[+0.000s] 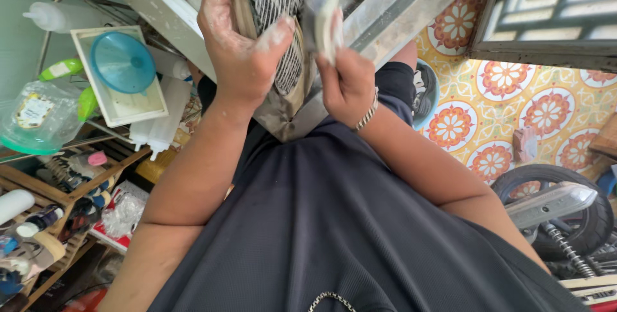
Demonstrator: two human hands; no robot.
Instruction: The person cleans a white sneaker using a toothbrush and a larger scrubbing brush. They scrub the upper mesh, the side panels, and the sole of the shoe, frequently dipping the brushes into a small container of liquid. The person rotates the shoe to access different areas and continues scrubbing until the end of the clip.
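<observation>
Directly below the head camera, a person in a dark blue shirt (334, 222) holds a shoe up in front of the chest, both forearms raised. Left and right are the person's own, and the view looks down the body, so the left hand appears on the left of the picture.

Their left hand (241, 42), slick with pale soapy lather, is wrapped around the shoe (276, 29), fingers and thumb clenched on its side. That shoe is beige with a patch of black-and-white striped fabric, and it sits between the two hands, close to a grey metal edge (392, 16) that runs diagonally across the top.

Their right hand (347, 84), a metal bracelet (368, 114) at the wrist, pinches a small pale pad (329, 26), perhaps a sponge or cloth, pressed against the shoe's other side.

To the left stands a cluttered wooden rack (71, 183) with squeeze bottles, a white tray (119, 77) holding a blue funnel (122, 61), and a clear plastic tub (38, 116).

To the right, orange flower-patterned floor tiles (514, 106) show, and a motorbike wheel (559, 206) rests in the lower corner.
</observation>
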